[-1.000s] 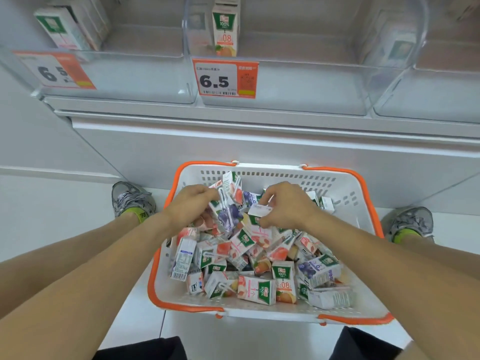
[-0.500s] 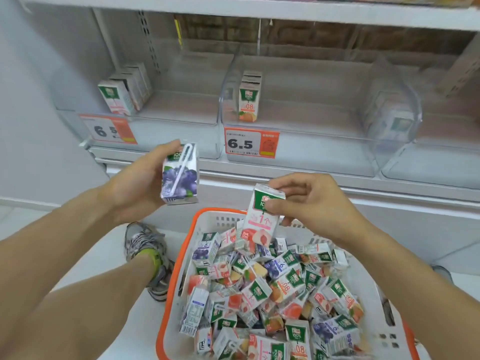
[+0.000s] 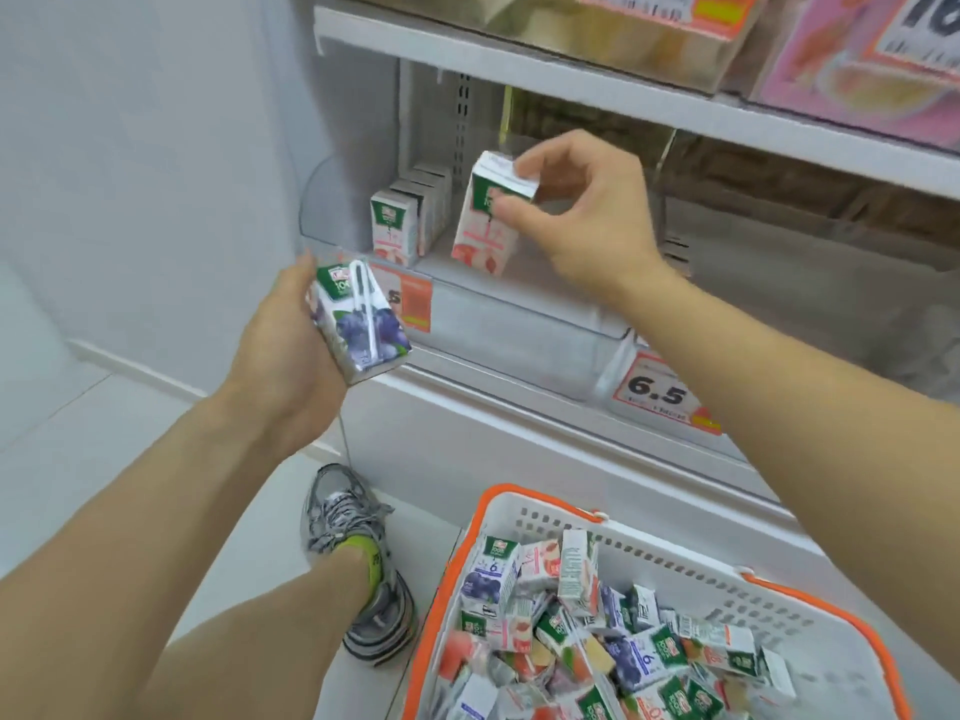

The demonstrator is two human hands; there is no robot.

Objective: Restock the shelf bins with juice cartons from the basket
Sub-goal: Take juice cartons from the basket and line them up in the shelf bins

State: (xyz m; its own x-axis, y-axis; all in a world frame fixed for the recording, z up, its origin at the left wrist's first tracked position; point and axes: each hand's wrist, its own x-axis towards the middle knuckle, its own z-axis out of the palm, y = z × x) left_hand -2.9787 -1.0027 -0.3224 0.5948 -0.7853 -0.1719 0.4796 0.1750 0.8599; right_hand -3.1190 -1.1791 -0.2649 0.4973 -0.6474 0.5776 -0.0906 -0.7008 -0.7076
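Two cartons in hand: my right hand (image 3: 582, 215) pinches the pink-and-white peach juice carton (image 3: 485, 220) over the clear plastic shelf bin (image 3: 519, 314) for shelving, my left hand (image 3: 280, 345) grips the purple blueberry juice carton (image 3: 358, 319), waiting.

Two hands each hold one juice carton: a purple one (image 3: 361, 324) and a pink one (image 3: 485, 220). One basket (image 3: 675, 558) at lower right holds too many cartons to count. Two price tags show.

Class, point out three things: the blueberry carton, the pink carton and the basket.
blueberry carton (image 3: 363, 324): head view, front face.
pink carton (image 3: 480, 239): head view, front face.
basket (image 3: 530, 498): head view, orange rim.
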